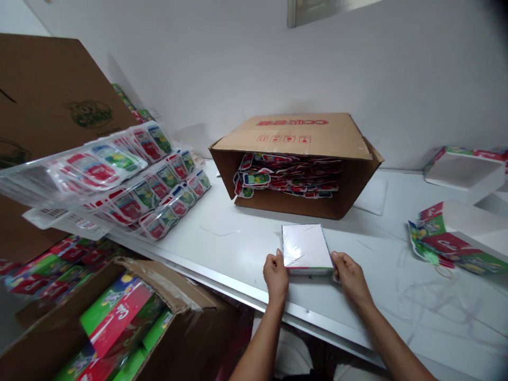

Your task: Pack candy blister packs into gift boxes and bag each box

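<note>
A flat white box wrapped in clear film (pixel 305 246) lies on the white table (pixel 238 238) in front of me. My left hand (pixel 275 275) grips its near left corner with curled fingers. My right hand (pixel 349 276) grips its near right corner the same way. Behind it a brown cardboard carton (pixel 297 161) lies on its side, open towards me, stuffed with colourful printed cards.
Tilted stacks of blister-packed items (pixel 130 180) crowd the table's left. An open carton of red-green boxes (pixel 119 317) stands below at the left. Unfolded printed boxes (pixel 448 238) and an open white box (pixel 464 169) lie at the right. A grey wall runs behind.
</note>
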